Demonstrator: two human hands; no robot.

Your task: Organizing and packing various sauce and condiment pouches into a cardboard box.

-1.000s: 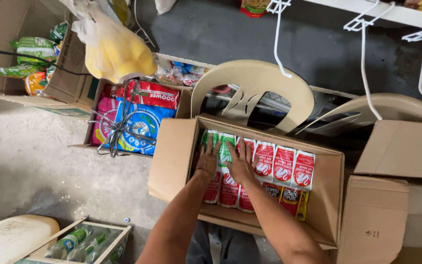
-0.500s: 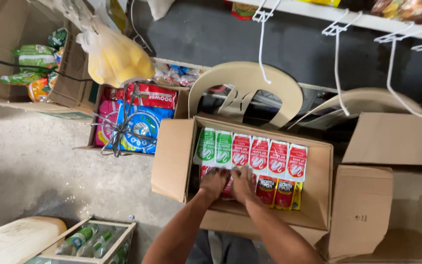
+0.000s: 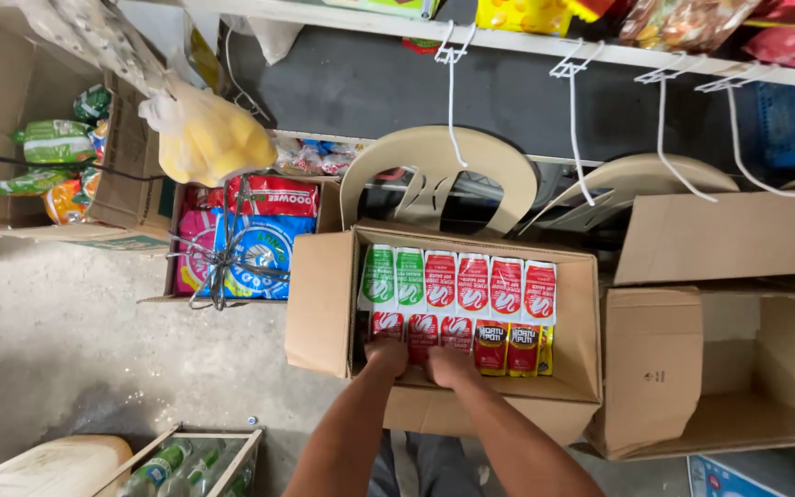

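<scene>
An open cardboard box (image 3: 324,304) stands in front of me, packed with two rows of upright sachets. The far row (image 3: 457,283) has two green packs on the left and several red ones. The near row (image 3: 494,345) is red and yellow. My left hand (image 3: 386,356) and my right hand (image 3: 450,365) reach into the near left corner of the box, side by side. Their fingers are curled down over the red sachets (image 3: 420,333) of the near row and look closed on them.
Two beige plastic chairs (image 3: 434,175) stand behind the box. An empty cardboard box (image 3: 747,368) lies open at the right. A box of pink and blue bags (image 3: 250,244) sits at the left, a yellow plastic bag (image 3: 209,138) above it. Wire hooks (image 3: 577,129) hang from a shelf.
Both hands have slid from the far row's green packs towards me, down into the near row at the box's front left. The view has shifted slightly.
</scene>
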